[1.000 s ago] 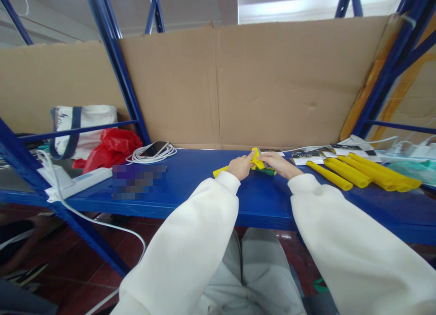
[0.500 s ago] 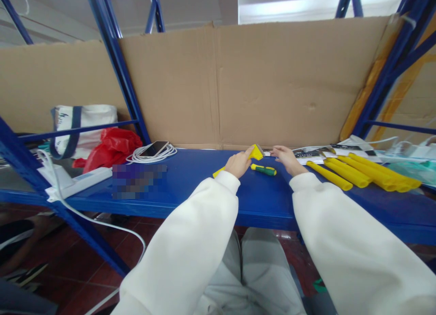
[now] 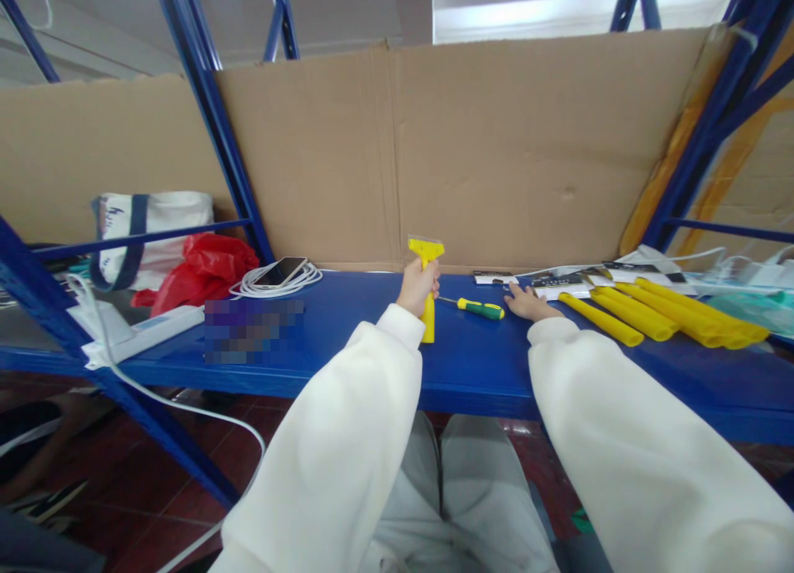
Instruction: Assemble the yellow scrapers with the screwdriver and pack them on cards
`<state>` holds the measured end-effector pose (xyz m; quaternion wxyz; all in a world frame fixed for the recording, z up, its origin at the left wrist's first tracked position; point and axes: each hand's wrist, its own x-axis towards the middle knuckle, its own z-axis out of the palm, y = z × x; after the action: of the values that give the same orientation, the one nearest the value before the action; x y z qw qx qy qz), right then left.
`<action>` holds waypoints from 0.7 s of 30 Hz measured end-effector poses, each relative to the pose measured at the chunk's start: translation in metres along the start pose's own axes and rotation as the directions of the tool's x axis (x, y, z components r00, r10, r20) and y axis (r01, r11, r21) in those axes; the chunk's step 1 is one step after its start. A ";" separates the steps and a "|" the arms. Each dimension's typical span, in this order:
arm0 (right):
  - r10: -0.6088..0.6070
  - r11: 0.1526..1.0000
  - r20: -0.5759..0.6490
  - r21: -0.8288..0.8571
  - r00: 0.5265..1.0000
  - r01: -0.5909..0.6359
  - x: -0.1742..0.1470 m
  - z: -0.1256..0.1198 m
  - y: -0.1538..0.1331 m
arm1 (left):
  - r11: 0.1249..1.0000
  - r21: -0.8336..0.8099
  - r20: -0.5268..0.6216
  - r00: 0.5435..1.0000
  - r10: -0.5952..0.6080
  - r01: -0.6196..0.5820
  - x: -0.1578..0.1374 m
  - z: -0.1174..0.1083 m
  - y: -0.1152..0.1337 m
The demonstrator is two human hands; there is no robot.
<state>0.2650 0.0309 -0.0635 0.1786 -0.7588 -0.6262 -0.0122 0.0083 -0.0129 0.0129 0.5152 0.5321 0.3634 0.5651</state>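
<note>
My left hand (image 3: 418, 287) is wrapped round the handle of a yellow scraper (image 3: 427, 248). It stands upright, its wide head up and a thin blade edge along the top. Part of the handle is hidden by my fingers, and its lower end shows below them. My right hand (image 3: 526, 302) rests low over the blue shelf (image 3: 365, 341), palm down with fingers stretched out. Just beyond its fingertips lies a small black-and-white packet (image 3: 493, 278). Between my hands lies a screwdriver (image 3: 480, 309) with a green and yellow handle, its shaft pointing left.
Several yellow tubes (image 3: 676, 312) lie at the right, with black-and-white packets (image 3: 562, 287) behind. To the left are a phone (image 3: 281, 271) on a coiled white cable, a power strip (image 3: 161, 329) and a red bag (image 3: 208, 267). A cardboard sheet (image 3: 496, 151) backs the shelf.
My left hand has moved slightly left and turned the scraper from slanting to upright. My right hand has lowered to the shelf with its fingers stretched, and the packet beyond it now shows.
</note>
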 end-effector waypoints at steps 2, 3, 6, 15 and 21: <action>0.064 0.998 0.069 0.018 0.996 -0.065 -0.003 -0.003 -0.003 | 0.980 0.033 0.121 0.973 -0.199 0.196 -0.007 0.002 0.002; 0.090 0.996 0.103 0.018 0.991 -0.092 -0.005 -0.005 -0.005 | 0.957 0.090 0.170 0.943 -0.288 0.276 -0.009 0.003 0.002; 0.113 0.993 0.159 0.002 0.981 -0.115 -0.012 -0.013 -0.014 | 0.893 0.225 0.251 0.863 -0.439 0.389 -0.014 0.007 0.000; 0.079 0.997 0.080 -0.030 0.994 -0.077 -0.015 -0.024 -0.024 | 0.880 0.259 0.273 0.843 -0.463 0.399 -0.014 0.008 0.001; -0.008 0.995 0.049 -0.101 0.999 0.013 -0.017 -0.029 -0.028 | 0.878 0.273 0.274 0.844 -0.462 0.392 -0.015 0.008 0.003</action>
<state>0.2410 0.0111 -0.0334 0.1248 -0.7636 -0.6330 -0.0264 0.0143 -0.0296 0.0136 0.6239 0.5749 0.4382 0.2971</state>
